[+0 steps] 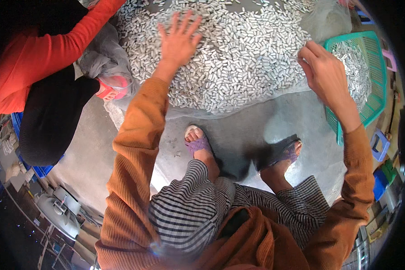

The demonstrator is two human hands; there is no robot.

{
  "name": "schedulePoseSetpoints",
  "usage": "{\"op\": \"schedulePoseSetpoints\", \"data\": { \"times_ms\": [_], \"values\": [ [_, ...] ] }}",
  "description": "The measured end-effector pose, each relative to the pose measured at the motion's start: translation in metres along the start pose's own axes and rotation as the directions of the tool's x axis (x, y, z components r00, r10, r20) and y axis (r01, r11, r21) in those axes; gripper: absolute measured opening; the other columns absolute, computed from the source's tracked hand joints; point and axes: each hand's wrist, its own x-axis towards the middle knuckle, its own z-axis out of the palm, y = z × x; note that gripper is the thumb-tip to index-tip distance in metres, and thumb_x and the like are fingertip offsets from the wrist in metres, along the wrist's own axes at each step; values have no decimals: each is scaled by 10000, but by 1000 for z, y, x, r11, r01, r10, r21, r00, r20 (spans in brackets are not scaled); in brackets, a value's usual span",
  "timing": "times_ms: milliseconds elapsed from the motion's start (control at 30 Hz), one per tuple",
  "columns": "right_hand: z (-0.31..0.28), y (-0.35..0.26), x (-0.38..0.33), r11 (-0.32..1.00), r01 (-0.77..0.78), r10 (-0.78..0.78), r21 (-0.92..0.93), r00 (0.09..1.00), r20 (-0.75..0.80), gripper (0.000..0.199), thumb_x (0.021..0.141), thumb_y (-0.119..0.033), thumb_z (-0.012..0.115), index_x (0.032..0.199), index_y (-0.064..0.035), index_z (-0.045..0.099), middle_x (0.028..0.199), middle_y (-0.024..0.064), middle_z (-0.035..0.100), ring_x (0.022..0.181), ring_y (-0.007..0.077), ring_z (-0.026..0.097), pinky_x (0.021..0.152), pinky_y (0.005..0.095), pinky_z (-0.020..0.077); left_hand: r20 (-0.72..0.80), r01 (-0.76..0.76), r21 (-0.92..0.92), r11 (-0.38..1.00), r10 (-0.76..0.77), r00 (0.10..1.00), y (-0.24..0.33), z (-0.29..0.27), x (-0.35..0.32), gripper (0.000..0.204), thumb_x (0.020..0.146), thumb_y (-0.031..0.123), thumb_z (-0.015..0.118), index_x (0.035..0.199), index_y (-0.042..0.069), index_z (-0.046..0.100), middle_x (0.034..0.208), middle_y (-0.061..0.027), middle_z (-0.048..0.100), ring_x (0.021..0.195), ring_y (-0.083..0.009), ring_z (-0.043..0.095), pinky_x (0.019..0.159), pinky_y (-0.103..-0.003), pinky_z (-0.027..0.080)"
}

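We've got small silvery capsule-shaped pieces [247, 58] heaped on crinkled, see-through grey sheeting [105, 51]. Our left hand [179, 40] is palm-down over them, fingers splayed apart. Our right hand [324, 69] curls at the heap's right edge; can't tell if it's gripping anything. Green perforated plastic basket [381, 72] beside it holds slimmer silvery bits [356, 74].

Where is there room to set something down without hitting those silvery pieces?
Bare floor shows between the pile of silvery cylinders and the purple sandals, between the right sandal and the green basket, and between the co-worker's black-clad leg and left orange sleeve. Crowded: the pile around the left hand, and inside the basket.
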Motion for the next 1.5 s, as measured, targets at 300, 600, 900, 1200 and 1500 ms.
{"op": "schedulePoseSetpoints", "data": {
  "times_ms": [300,600,900,1200,1500],
  "values": [
    [-44,18,-65,970,-215,174,116,940,292,101,817,-58,529,906,-11,527,867,159,537,807,370,560,659,418,457,104,375,-204,904,-361,927,-44,-5,-80,635,911,553,358,1449,244,226,1518,-142,97,1384,-382,89,1035,-648,71],
    [144,56,-23,740,-300,502,602,843,-196,249,904,-226,499,1003,-1,535,1181,186,547,1080,339,533,912,377,413,453,343,-325,881,-173,875,5,-71,-57,672,908,576,354,1465,263,147,1532,-74,76,1392,-384,4,1000,-699,3],
    [211,-50,81,826,-115,285,551,929,-234,205,901,-133,435,1023,-12,547,1392,207,359,1348,382,230,1106,537,132,319,352,-502,790,-209,924,43,-88,-34,632,948,492,337,1465,180,151,1515,-114,146,1395,-369,53,1051,-629,44],
    [160,-27,98,657,85,307,749,878,-368,135,839,-124,502,888,-14,564,1275,175,485,1183,346,451,995,475,335,35,359,-805,473,-566,824,32,-64,31,539,990,356,289,1354,-36,352,1408,-209,347,1318,-332,304,1085,-360,217],
    [198,165,230,820,-131,495,557,652,-574,205,890,-187,484,1022,-31,502,1060,177,593,965,372,547,832,438,426,-75,346,-809,474,-668,740,22,22,165,612,982,364,307,1362,-112,248,1419,-290,261,1341,-385,225,1111,-398,159]
  ]
}}
